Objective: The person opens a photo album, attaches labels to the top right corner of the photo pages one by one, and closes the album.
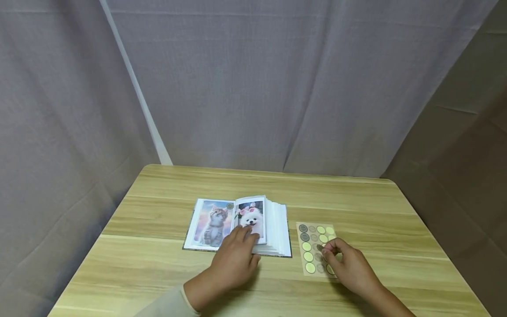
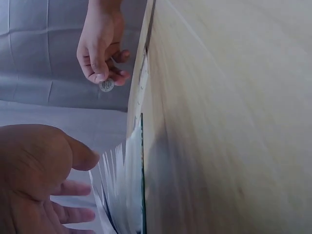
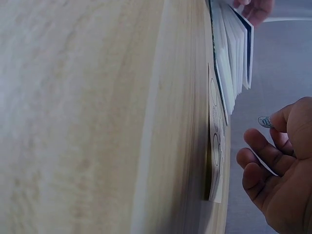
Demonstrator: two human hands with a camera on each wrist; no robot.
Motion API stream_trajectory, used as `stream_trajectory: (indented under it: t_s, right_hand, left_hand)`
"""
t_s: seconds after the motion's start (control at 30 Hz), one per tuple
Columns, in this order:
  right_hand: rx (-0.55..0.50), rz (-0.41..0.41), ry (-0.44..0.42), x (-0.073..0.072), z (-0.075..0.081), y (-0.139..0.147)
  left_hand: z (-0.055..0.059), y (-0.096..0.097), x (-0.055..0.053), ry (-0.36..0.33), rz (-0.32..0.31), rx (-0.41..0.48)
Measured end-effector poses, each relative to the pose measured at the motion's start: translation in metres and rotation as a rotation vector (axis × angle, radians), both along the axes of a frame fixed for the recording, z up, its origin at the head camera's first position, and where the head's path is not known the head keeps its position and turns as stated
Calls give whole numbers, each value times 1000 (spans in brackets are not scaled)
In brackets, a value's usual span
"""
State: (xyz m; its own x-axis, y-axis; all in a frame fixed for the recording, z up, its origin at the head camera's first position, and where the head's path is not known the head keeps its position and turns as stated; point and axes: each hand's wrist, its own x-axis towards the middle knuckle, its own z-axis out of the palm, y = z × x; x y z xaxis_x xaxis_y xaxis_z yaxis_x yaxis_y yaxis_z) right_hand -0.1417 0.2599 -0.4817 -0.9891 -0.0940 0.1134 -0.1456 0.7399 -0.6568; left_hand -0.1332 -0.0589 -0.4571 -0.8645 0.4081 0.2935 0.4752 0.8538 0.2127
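A photo album (image 1: 282, 231) lies spread on the table, a kitten picture (image 1: 214, 224) on its left page and a white fluffy dog picture (image 1: 253, 220) on its right. My left hand (image 1: 234, 259) rests on the lower part of the dog page, covering some of it; its fingers are extended, with the thumb beside the page edges in the left wrist view. Between thumb and index finger, my right hand (image 1: 354, 266) pinches a small round sticker (image 3: 265, 122), held above the sticker sheet (image 1: 299, 246). The other right fingers are loosely bent.
Yellow and dark round stickers fill rows of the sheet, right of the album. One round sticker (image 1: 230, 206) sits at the kitten picture's upper right corner. Grey curtains (image 1: 237, 88) hang behind the wooden table (image 1: 356, 202) and along its sides.
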Motion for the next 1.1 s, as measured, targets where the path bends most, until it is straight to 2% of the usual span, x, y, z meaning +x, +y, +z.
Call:
stream_trajectory:
  t_s: [0.2,0.53,0.73,0.97,1.1]
  right_hand:
    - [6,7,8,-1,0,0]
    - [9,33,21,-7,2,-5]
    - [33,56,53,-13,2,-6]
    - [37,90,85,-20,5,-11]
    - [32,110,77,-24,8,-14]
  left_hand:
    - [-2,-3,3,-57,-32,-27]
    - [-7,-2,3,-156,-46,-138]
    - [-5,-5,4,-258,-66,-217]
    - [-1,-7,4,-345,-82,-238]
    - [-1,-8,3,-363,-94,-244]
